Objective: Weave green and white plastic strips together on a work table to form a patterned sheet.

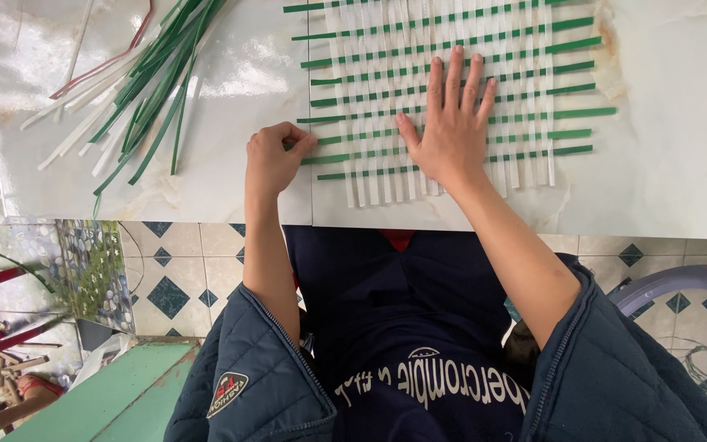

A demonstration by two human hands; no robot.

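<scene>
- Nearest the lens is the navy quilted jacket (263,385), sleeves pushed up, forearms reaching over the white table (664,164).
- The woven mat (370,90) of green and clear strips lies flat near the table's front edge.
- Right hand (449,123) is spread open, pressing the mat down.
- Left hand (274,158) is curled, pinching a green strip (345,137) at the mat's left edge.
- I'd say slide it snug while pressing evenly.
- Loose strips (137,82) lie well apart at far left.

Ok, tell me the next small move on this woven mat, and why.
Probably slide the green plastic strip pinched by the left hand up snug against the rows above, since the right hand lies flat, pinning the green-and-white woven plastic mat.
</scene>
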